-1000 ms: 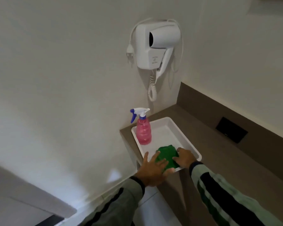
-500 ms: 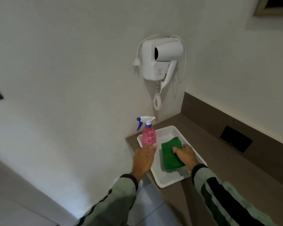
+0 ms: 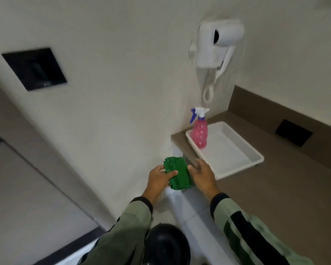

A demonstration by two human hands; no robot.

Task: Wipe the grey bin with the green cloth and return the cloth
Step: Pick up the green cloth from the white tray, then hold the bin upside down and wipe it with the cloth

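Note:
The folded green cloth (image 3: 177,173) is off the counter, held in the air left of the counter's corner. My left hand (image 3: 160,177) grips its left side with fingers wrapped over it. My right hand (image 3: 202,174) is against its right edge with fingers spread and blurred. A dark round bin (image 3: 167,243) shows at the bottom between my sleeves, partly hidden by my left arm. The white tray (image 3: 256,155) on the brown counter (image 3: 275,197) now holds only the spray bottle.
A pink spray bottle (image 3: 199,134) with a blue-and-white trigger stands in the tray's far left corner. A white hair dryer (image 3: 216,46) hangs on the wall above. A black wall panel (image 3: 34,68) sits at the left, a black socket (image 3: 293,132) on the backsplash.
The cloth has left the tray and come down and left off the counter. My left hand took hold of it. The view swung left and down, bringing the bin into sight.

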